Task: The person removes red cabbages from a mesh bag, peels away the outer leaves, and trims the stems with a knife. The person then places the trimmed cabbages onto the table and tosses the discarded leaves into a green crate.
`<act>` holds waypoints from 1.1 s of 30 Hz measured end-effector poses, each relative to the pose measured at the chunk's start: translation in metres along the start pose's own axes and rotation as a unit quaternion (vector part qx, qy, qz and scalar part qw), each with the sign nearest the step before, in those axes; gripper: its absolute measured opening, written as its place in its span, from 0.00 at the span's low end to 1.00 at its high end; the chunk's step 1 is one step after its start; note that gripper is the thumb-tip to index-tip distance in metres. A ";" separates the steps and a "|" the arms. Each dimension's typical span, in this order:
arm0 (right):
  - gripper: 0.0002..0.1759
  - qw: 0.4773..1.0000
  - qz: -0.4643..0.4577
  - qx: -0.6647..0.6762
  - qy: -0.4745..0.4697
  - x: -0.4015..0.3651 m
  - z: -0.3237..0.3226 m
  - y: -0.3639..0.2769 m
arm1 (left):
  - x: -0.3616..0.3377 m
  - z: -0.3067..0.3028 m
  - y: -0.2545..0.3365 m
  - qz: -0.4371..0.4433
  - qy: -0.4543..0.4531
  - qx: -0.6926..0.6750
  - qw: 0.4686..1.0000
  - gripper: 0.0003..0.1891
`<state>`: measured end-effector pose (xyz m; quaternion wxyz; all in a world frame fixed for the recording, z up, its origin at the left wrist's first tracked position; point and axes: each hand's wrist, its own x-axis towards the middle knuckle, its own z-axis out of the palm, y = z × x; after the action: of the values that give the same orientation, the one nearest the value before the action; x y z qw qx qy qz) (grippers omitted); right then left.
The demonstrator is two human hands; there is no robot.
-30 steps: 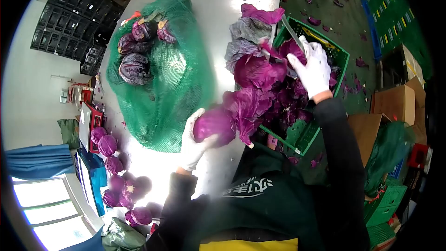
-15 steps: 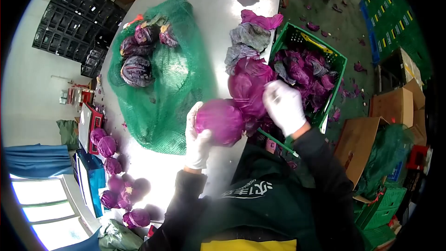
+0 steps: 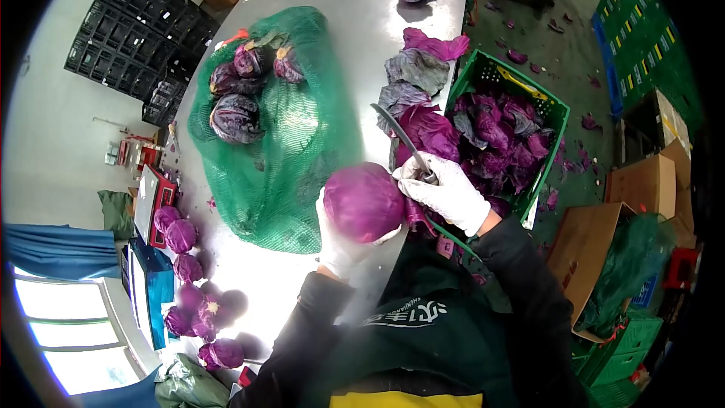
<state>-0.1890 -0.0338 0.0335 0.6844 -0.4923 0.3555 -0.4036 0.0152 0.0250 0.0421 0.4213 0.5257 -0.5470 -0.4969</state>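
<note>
My left hand (image 3: 340,245), in a white glove, cups a smooth, round red cabbage (image 3: 364,202) from below and the left. Just right of it, my gloved right hand (image 3: 447,190) is closed around the handle of a knife (image 3: 399,130). Its narrow, curved blade points up and away to the left, above the loose purple leaves (image 3: 428,134) on the table edge. Beyond my left hand lies a green mesh bag (image 3: 302,174), with several darker, untrimmed cabbages (image 3: 236,119) inside it or under its netting.
A green crate (image 3: 563,117) full of cabbage leaves stands against the right side of the metal table (image 3: 362,15). Several trimmed cabbages (image 3: 181,236) lie at the left near a red scale (image 3: 155,200). Cardboard boxes (image 3: 642,185) and scattered leaves are on the floor at right.
My right hand has shifted left towards the cabbage, and the knife in it now shows. A large purple leaf beside the cabbage has dropped away. My left hand has turned further beneath the cabbage.
</note>
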 end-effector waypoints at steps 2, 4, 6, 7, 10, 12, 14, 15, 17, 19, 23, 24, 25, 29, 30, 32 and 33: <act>0.10 0.999 0.002 -0.051 0.007 -0.001 -0.003 -0.009 | 0.001 -0.001 -0.009 -0.082 -0.071 -0.221 0.969 0.40; 0.13 0.986 -0.009 -0.161 0.027 0.000 -0.012 -0.027 | 0.007 0.002 -0.015 -0.190 -0.113 -0.491 0.843 0.40; 0.13 0.906 -0.107 -0.372 0.173 0.017 -0.045 0.006 | 0.013 0.004 -0.021 -0.279 -0.145 -0.709 0.631 0.40; 0.13 0.813 -0.166 -0.495 0.257 0.024 -0.062 0.008 | 0.015 0.005 -0.025 -0.313 -0.157 -0.791 0.501 0.41; 0.12 0.826 -0.098 -0.473 0.291 0.013 -0.067 -0.026 | 0.022 0.005 -0.028 -0.308 -0.171 -0.796 0.493 0.40; 0.17 0.953 -0.092 -0.263 0.121 0.013 -0.047 -0.031 | 0.021 0.011 -0.022 -0.303 -0.173 -0.756 0.554 0.36; 0.20 0.999 0.003 -0.043 0.007 0.012 -0.023 -0.023 | 0.021 0.020 -0.013 -0.224 -0.210 -0.617 0.725 0.31; 0.22 0.998 0.061 0.023 -0.017 0.012 -0.017 -0.016 | 0.020 0.025 0.000 -0.168 -0.199 -0.493 0.830 0.32; 0.19 0.994 0.062 0.084 -0.013 0.010 -0.017 -0.017 | 0.019 0.035 0.027 -0.083 -0.146 -0.159 0.973 0.36; 0.17 0.992 0.077 0.095 -0.006 0.004 -0.018 -0.026 | 0.019 0.030 0.021 -0.058 -0.143 -0.124 0.980 0.36; 0.12 0.994 0.024 0.101 0.022 0.007 -0.025 -0.011 | 0.022 0.026 -0.007 0.016 -0.167 -0.101 0.981 0.32; 0.11 0.996 0.019 0.086 0.018 0.006 -0.026 -0.012 | 0.020 0.026 -0.001 0.017 -0.155 -0.100 0.983 0.32; 0.11 0.996 0.009 0.079 0.025 0.004 -0.026 -0.013 | 0.019 0.027 0.006 0.000 -0.146 -0.145 0.979 0.33; 0.08 0.995 -0.033 0.083 0.045 -0.004 -0.019 -0.030 | 0.021 0.026 0.016 -0.191 -0.105 -0.485 0.847 0.40; 0.06 0.994 -0.027 0.099 0.035 -0.005 -0.021 -0.028 | 0.026 0.019 -0.002 -0.289 -0.088 -0.592 0.748 0.43; 0.07 0.989 -0.008 0.147 0.001 -0.010 -0.024 -0.028 | 0.032 0.013 -0.030 -0.324 -0.121 -0.722 0.600 0.48; 0.08 0.984 0.006 0.176 -0.024 -0.014 -0.026 -0.033 | 0.032 0.013 -0.027 -0.326 -0.109 -0.734 0.586 0.49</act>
<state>-0.2246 -0.0379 0.0597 0.7707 -0.3718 0.2655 -0.4442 0.0038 -0.0045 0.0116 0.4109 0.1232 0.1694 -0.8873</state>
